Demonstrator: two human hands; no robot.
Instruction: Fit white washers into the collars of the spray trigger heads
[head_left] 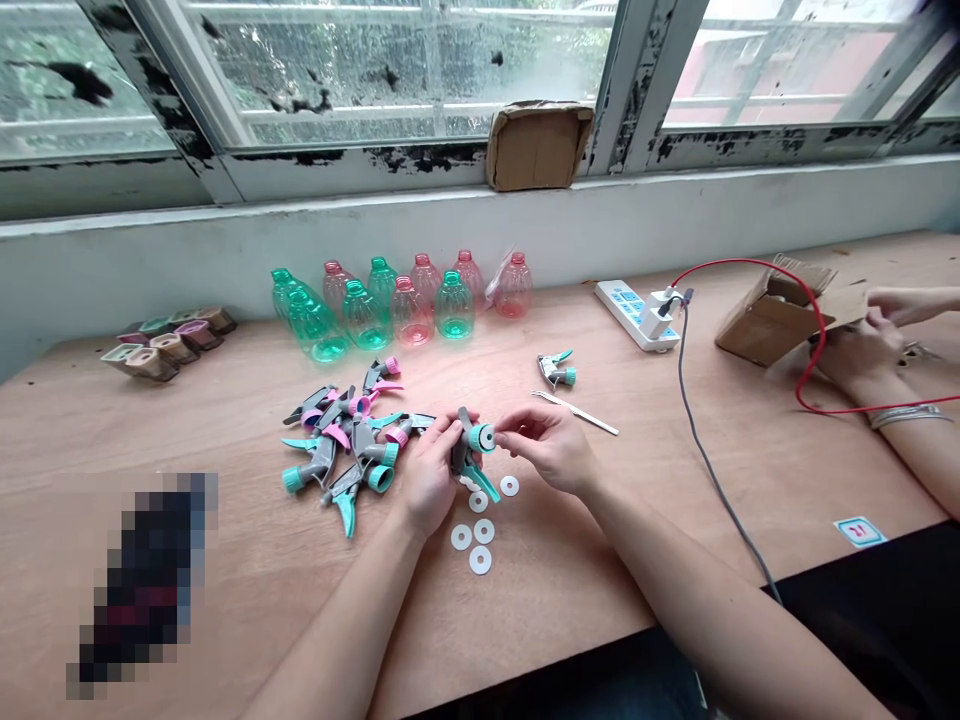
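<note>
My left hand (431,478) is closed round a grey spray trigger head (471,455) with a teal collar and teal lever, held just above the wooden table (225,560). My right hand (547,445) pinches at the collar's open end with thumb and forefinger; what is between them is too small to make out. Several white flat washers (480,545) lie on the table right under my hands. A heap of grey trigger heads (349,445) with teal or pink parts lies just left of my left hand.
Teal and pink clear bottles (397,300) stand in a group at the back. One trigger head (557,369) and metal tweezers (576,412) lie behind my right hand. A power strip (637,313) with cables, a cardboard box (772,312) and another person's hands (874,330) are on the right. Small boxes (169,342) sit far left.
</note>
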